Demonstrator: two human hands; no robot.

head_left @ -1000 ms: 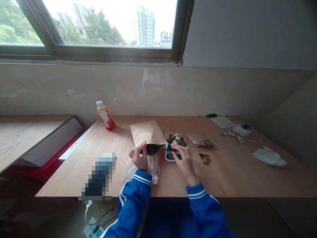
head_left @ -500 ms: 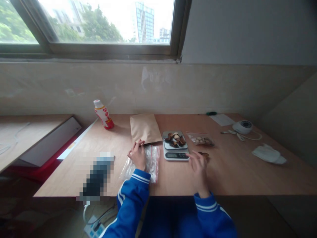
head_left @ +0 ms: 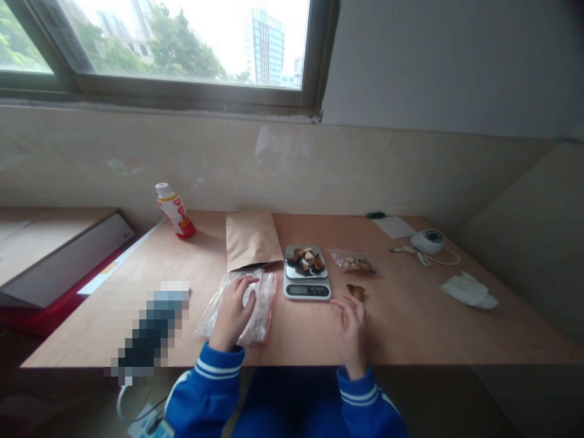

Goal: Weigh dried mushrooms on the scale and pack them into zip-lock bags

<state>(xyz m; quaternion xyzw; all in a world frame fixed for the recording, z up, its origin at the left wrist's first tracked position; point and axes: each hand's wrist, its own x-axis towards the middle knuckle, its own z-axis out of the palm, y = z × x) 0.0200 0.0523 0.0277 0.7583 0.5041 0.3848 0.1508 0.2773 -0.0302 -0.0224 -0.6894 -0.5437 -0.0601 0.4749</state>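
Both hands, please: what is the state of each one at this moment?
Left hand: open, holding nothing, over the clear plastic bags.
Right hand: open, fingers loosely bent, nothing visibly held, near the scale's corner.

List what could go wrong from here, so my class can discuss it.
1. Brown pieces lie heaped on the flat top of the scale, some close to its edge. The right hand is near the front corner, so a bump might spill them.
2. A loose piece lies on the table just beyond that hand's fingers; it could be brushed away.
3. The left hand is over plastic bags, which might slide if caught.
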